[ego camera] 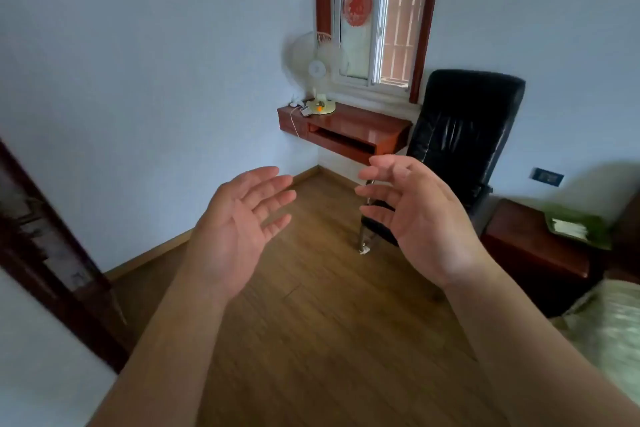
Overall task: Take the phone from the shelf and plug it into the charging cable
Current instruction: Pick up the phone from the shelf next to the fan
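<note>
A red-brown shelf (360, 128) hangs on the far wall under the window. At its left end a thin white charging cable (293, 121) droops over the front edge, next to a small white block (305, 110). I cannot make out a phone from here. My left hand (242, 218) and my right hand (412, 215) are raised in front of me, palms facing each other, fingers spread, both empty. They are well short of the shelf.
A white table fan (317, 71) stands on the shelf's left part. A black high-backed chair (457, 139) stands right of the shelf. A dark wooden cabinet (533, 253) and a bed corner (609, 329) lie at right, a door frame (52, 253) at left. Wooden floor (311, 322) stretches ahead.
</note>
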`<state>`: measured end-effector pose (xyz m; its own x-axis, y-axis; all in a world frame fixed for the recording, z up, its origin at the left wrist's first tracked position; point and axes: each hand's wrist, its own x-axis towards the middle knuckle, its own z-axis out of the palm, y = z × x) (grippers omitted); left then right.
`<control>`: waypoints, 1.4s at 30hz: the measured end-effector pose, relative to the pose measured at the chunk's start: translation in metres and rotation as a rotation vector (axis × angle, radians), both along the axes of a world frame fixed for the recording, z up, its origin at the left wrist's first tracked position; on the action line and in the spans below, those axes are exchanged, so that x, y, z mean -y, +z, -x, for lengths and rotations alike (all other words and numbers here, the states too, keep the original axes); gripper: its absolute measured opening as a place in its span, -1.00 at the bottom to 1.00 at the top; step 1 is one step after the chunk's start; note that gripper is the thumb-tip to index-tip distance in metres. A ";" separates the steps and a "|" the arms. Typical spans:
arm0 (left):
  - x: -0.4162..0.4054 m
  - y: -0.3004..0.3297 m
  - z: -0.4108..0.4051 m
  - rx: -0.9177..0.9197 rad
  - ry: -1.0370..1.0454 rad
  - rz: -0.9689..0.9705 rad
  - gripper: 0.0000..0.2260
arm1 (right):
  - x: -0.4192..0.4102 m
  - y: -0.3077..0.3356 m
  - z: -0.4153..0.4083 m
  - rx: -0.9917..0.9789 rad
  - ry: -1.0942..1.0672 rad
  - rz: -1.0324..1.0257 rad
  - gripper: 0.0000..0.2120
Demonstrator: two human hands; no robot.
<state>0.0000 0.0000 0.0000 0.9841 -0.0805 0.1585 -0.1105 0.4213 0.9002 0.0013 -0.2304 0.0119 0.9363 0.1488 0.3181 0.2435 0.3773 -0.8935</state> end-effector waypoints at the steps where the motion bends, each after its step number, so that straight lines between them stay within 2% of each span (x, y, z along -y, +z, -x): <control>1: -0.007 -0.001 -0.013 -0.008 0.013 0.015 -0.64 | -0.006 0.000 -0.014 -0.003 -0.001 0.006 -0.71; 12: -0.095 -0.009 -0.207 -0.004 -0.010 0.018 -0.62 | -0.093 -0.003 -0.206 -0.033 -0.043 0.059 -0.71; 24: -0.137 -0.007 -0.358 0.017 -0.055 -0.021 -0.67 | -0.134 0.005 -0.342 -0.002 -0.085 0.118 -0.76; 27: -0.138 -0.012 -0.396 0.011 -0.053 -0.061 -0.69 | -0.133 -0.007 -0.378 -0.011 -0.089 0.139 -0.74; 33: -0.125 -0.028 -0.488 -0.010 -0.064 -0.120 -0.70 | -0.128 -0.030 -0.473 -0.106 -0.051 0.005 -0.75; 42: -0.091 -0.038 -0.677 -0.097 -0.066 -0.206 -0.68 | -0.107 -0.051 -0.660 -0.135 -0.092 0.004 -0.76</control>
